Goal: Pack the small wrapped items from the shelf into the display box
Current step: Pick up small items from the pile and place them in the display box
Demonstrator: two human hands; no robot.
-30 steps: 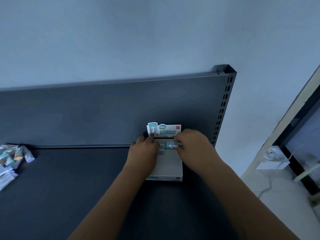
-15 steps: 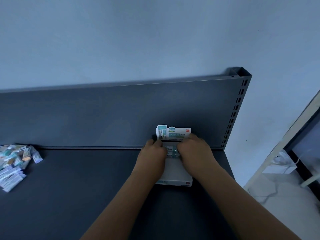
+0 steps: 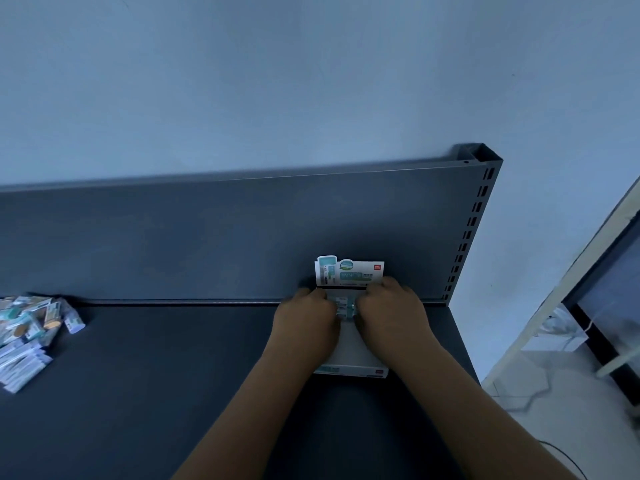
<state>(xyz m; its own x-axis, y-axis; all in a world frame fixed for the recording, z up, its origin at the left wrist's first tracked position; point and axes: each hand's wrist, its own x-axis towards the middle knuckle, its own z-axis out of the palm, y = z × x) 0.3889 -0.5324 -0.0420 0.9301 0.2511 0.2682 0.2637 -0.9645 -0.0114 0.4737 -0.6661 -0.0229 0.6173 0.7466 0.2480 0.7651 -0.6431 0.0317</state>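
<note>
We work at a dark grey shelf (image 3: 173,393) whose back panel (image 3: 207,237) rises at 12 o'clock. The white display box (image 3: 348,349) lies on the shelf toward 3 o'clock, near its right end. The box's printed header card (image 3: 349,273) stands up against the back panel. At 9 o'clock, well apart from the box, a loose pile of small wrapped items (image 3: 27,327) lies on the shelf.

Our left hand (image 3: 306,320) and right hand (image 3: 391,313) reach into the box's 12 o'clock end, 1 on each side of a short row of packed items (image 3: 344,306) just below the header card. Both hands bend their fingers down onto that row and touch it. The fingertips are hidden, so we cannot tell whether they pinch the items or only press them together.

We judge the task to be at an early stage. Only the far end of the box holds items, its bare floor toward 6 o'clock is unfilled, and the pile looks far larger than the packed row. What is left is to seat this row and bring over the pile.
</note>
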